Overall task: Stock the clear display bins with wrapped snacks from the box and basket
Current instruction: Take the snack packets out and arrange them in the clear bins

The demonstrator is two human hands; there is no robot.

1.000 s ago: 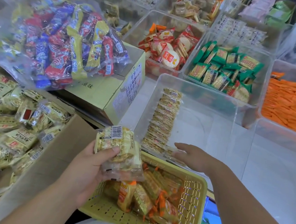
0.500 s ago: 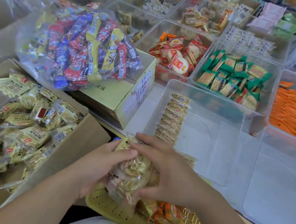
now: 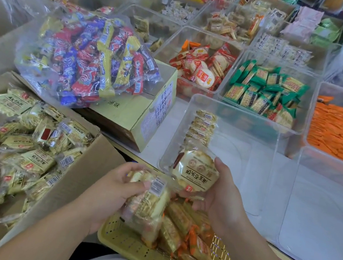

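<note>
Stocking step — my right hand (image 3: 222, 202) clamps one snack pack (image 3: 196, 173) at the near edge of the clear bin (image 3: 255, 129); my left hand (image 3: 110, 187) grips a stack (image 3: 146, 204) over the basket (image 3: 147, 257). Next, I think, it needs standing against the row (image 3: 203, 128).

Bright, even, diffuse light; shadows soft and faint. Mild glare on clear bin (image 3: 246, 115) walls and plastic bag (image 3: 87, 59). Wide-angle bending at edges. Top of frame soft, slightly blurred; centre fairly sharp, colours slightly washed.

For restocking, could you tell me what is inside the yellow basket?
Gold packets with orange ends lie in the yellow basket; the left hand holds a stack that hides part of it.
</note>
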